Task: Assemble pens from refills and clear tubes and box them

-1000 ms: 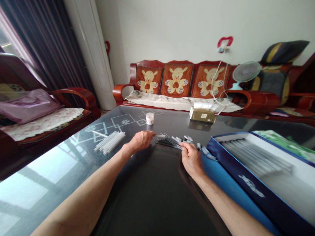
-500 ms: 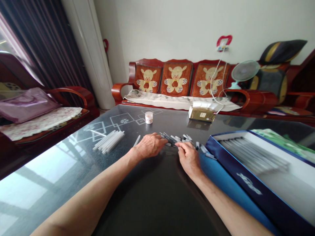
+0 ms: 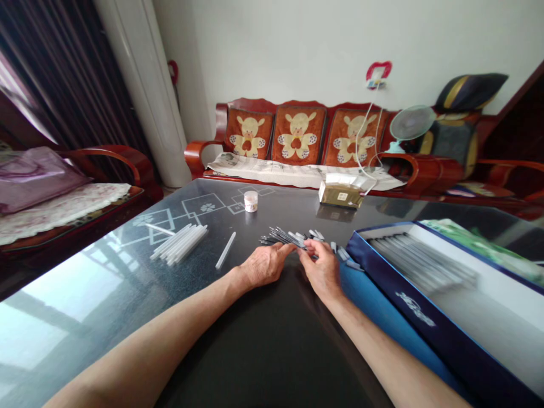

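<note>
A loose bunch of slim dark pens (image 3: 283, 237) lies on the dark glass tabletop (image 3: 127, 272), with several grey caps (image 3: 340, 252) scattered to its right. My right hand (image 3: 321, 267) pinches the bunch near its right end, hiding part of it. My left hand (image 3: 266, 266) lies just below the bunch, its fingertips close to my right hand and holding nothing. Left of both hands are a single white plastic tube (image 3: 225, 250) and a small stack of similar tubes (image 3: 178, 244).
An open navy box (image 3: 425, 289) holding rows of grey pens stands at the right, with its blue lid (image 3: 376, 300) beside my right forearm. A small white jar (image 3: 250, 201) and a tissue packet (image 3: 341, 194) stand farther back. A wooden sofa lines the wall beyond.
My left hand has moved right, closer to my right hand. The single white tube now lies fully exposed left of it. The view has turned slightly right.
</note>
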{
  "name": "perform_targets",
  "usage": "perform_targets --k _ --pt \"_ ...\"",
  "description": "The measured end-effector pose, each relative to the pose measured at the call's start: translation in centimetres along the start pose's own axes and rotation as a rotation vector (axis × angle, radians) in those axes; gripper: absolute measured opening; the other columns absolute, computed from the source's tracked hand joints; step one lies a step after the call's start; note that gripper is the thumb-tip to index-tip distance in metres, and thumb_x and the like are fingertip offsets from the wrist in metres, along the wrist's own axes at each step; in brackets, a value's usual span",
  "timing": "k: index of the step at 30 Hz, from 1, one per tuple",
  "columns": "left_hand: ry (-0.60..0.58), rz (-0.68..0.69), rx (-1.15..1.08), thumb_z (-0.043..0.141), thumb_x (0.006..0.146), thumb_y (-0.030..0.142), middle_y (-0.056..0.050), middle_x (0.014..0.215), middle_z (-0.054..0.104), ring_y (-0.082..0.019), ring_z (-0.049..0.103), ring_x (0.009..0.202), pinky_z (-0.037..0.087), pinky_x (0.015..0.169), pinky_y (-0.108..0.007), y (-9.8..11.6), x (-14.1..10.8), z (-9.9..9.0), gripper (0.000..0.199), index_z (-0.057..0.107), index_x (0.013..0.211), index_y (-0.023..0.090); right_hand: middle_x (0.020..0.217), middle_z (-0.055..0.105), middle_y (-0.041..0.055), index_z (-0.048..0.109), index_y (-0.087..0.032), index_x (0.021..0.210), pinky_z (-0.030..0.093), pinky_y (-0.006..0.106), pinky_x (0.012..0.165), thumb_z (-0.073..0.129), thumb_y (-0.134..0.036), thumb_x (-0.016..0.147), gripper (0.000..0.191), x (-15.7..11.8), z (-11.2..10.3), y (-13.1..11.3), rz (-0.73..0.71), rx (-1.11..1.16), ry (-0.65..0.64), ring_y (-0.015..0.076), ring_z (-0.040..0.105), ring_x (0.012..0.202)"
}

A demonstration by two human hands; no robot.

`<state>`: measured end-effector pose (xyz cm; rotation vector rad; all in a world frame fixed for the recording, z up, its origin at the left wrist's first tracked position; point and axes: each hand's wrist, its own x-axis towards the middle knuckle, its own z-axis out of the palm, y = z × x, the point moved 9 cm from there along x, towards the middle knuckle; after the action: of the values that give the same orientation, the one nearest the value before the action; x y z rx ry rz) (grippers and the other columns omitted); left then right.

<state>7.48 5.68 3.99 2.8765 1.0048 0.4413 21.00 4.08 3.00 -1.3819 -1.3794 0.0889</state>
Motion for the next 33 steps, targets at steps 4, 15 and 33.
perform_targets --k 4,15,33 --pt "0.057 -0.004 -0.036 0.036 0.090 0.015 -0.009 0.107 0.064 -0.018 0.065 0.089 0.054 0.076 -0.027 0.1 0.1 0.2 0.038 0.048 0.126 0.016 0.086 0.068 0.0078 0.067 -0.019 0.090 0.056 0.034 0.074 0.052 -0.021 0.082 0.017 -0.3 0.3 -2.1 -0.129 -0.011 -0.054 0.0193 0.066 0.078" --pt "0.122 -0.120 0.054 0.036 0.095 0.020 -0.005 0.092 0.064 -0.016 0.065 0.074 0.051 0.063 -0.023 -1.5 -0.1 0.1 0.044 0.044 0.138 0.024 0.104 0.073 0.0064 0.059 -0.021 0.114 0.057 0.031 0.080 0.040 -0.013 0.083 0.037 -1.0 1.6 -2.4 -0.045 0.207 -0.234 0.0161 0.071 0.083" --pt "0.133 -0.126 -0.047 0.037 0.094 0.022 -0.005 0.099 0.065 -0.017 0.067 0.080 0.052 0.070 -0.026 -2.3 -0.1 0.1 0.041 0.048 0.134 0.027 0.090 0.068 0.0075 0.076 -0.021 0.096 0.047 0.026 0.078 0.056 -0.023 0.082 0.025 7.2 0.4 3.1 -0.108 -0.692 -0.394 0.0175 0.064 0.080"
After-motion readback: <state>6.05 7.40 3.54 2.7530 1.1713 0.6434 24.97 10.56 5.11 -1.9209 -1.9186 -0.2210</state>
